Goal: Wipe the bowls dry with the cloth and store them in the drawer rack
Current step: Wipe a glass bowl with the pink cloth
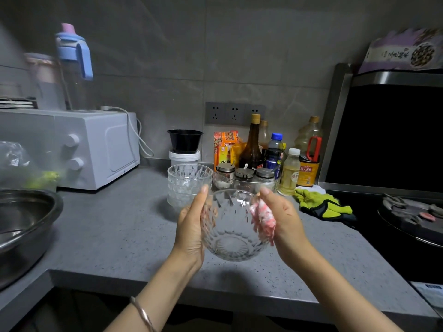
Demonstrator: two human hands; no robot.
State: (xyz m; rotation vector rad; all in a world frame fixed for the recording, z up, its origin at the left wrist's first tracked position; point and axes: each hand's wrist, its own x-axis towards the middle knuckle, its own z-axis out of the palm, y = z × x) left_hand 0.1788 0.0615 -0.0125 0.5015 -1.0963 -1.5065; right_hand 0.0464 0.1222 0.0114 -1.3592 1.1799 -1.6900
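The glass bowl (233,226) tilts its mouth toward the person. The left hand (191,226) grips its 9 o'clock wall, and the right hand (285,216) pinches the cloth (262,219) against its 3 o'clock rim.

On your left, a white oven (96,149) is sitting on the gray table (119,231). Sauce bottles (251,149) are standing by the wall, and green gloves (321,206) are lying near them.
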